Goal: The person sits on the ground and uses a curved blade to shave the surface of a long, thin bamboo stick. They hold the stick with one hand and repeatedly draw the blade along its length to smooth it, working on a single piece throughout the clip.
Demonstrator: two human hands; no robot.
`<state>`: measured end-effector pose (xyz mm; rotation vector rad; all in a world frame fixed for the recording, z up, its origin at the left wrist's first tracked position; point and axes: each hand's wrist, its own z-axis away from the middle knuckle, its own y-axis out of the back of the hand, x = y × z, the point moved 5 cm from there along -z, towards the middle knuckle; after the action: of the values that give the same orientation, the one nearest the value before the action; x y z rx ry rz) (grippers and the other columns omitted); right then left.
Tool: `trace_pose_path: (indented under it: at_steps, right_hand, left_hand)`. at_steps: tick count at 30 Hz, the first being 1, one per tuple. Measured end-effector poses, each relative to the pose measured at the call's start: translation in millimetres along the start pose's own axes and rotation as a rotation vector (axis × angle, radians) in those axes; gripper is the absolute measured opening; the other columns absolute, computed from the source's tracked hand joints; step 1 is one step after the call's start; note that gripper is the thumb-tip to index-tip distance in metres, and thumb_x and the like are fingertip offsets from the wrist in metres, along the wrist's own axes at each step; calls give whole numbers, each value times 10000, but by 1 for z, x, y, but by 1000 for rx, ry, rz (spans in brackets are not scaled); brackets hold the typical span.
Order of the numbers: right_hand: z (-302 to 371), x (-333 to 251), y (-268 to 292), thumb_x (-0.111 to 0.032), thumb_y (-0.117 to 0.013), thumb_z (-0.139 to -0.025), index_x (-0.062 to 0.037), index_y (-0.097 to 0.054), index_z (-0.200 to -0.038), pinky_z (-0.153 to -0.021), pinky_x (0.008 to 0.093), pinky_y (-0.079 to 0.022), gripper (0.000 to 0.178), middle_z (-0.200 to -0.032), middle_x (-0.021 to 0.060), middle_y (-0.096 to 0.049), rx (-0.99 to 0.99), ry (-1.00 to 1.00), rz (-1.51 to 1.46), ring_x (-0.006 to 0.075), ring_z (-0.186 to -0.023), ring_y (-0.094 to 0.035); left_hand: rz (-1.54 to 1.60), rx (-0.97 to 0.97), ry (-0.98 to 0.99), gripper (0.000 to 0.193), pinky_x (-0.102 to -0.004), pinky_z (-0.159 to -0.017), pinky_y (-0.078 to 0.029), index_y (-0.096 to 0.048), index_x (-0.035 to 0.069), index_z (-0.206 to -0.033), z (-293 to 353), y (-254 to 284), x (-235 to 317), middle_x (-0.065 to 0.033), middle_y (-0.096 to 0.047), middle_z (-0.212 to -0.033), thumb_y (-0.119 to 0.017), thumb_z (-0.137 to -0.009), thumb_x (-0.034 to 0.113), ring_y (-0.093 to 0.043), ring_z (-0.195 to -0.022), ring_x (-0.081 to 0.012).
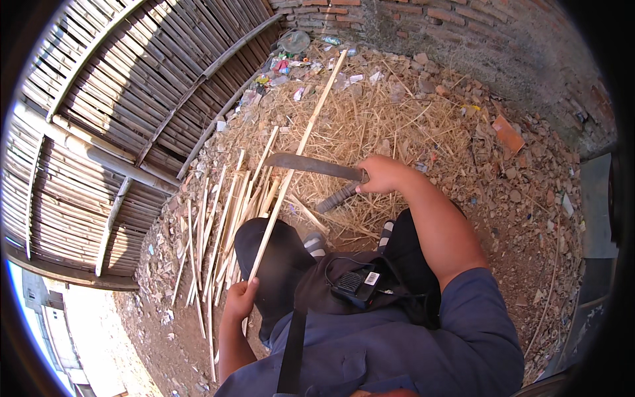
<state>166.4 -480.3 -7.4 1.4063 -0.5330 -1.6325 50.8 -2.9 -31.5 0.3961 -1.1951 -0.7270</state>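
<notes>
My left hand is closed around the lower end of a long, pale bamboo strip. The strip slants up and away over my left knee, its far end above the straw. In my closed right hand is a machete, its dark blade pointing left and crossing the strip. Just below the right hand a dark ribbed rod shows; I cannot tell if it is held or joined to the machete. Several split bamboo strips lie in a loose pile left of my knee.
Straw-like shavings cover the ground ahead, with rubble and litter around them. A bamboo-slat wall runs along the left, and a brick wall stands at the back. A black device rests on my lap. One orange tile piece lies far right.
</notes>
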Motion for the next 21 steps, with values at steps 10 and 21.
trace_pose_path:
  at_steps: [10,21]
  right_hand:
    - [8,12,17,-369,-815,-814,-45,-702,-1052,-727,416,-529,417,-845,144,-700,104,-86,-89,287,-811,-706]
    - [1,2,6,-347,-801,-806,-63,-706,-1111,-808,422,-525,428,-953,147,-711,43,-11,-31,304,-925,-692]
  left_hand:
    - [5,9,11,581,-308,-502,-334,-557,35,-607,1,1,3,40,-479,-572,-620,-997,461,-418,-566,-67]
    - [-27,23,-1,579,-319,-514,-357,-577,15,-627,1,1,5,23,-504,-578,-621,-996,460,-442,-570,-83]
